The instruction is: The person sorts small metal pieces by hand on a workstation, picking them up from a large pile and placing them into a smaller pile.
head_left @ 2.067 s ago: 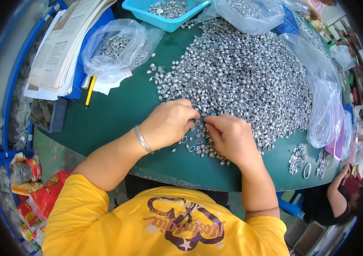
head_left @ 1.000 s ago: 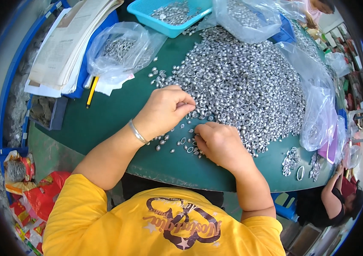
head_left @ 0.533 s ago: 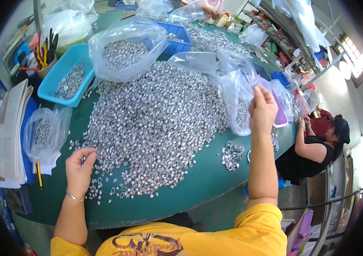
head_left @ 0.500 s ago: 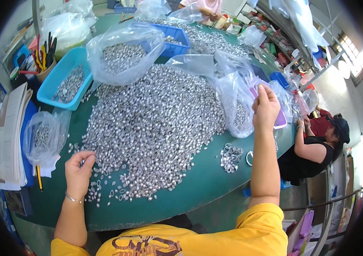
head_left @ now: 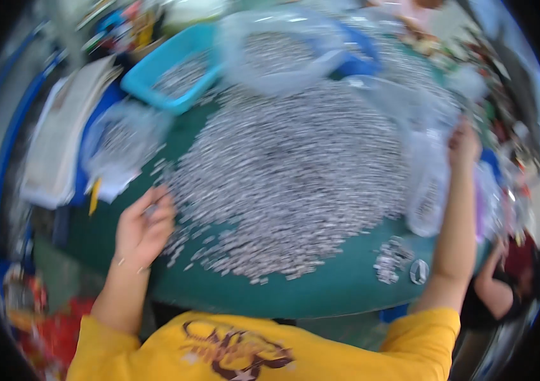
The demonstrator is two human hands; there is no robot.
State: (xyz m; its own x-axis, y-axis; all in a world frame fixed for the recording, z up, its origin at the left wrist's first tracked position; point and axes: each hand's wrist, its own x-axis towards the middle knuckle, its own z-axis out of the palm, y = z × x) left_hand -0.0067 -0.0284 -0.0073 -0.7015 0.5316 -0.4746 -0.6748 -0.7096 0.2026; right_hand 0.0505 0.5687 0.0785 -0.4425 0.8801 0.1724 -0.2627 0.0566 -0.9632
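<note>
1. Left hand [head_left: 145, 230] curls, pinching a grey piece [head_left: 150, 209] beside the metal pile [head_left: 301, 171].
2. Right hand [head_left: 465, 146] blurs; its grip I cannot tell.
3. Turquoise basket [head_left: 146, 92] and large clear bag [head_left: 244, 75] contain metal pieces.

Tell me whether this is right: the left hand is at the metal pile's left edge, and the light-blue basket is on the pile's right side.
Wrong side: the head view shows the light-blue basket at the metal pile's far-left corner. The left hand is at the left edge, as stated.
</note>
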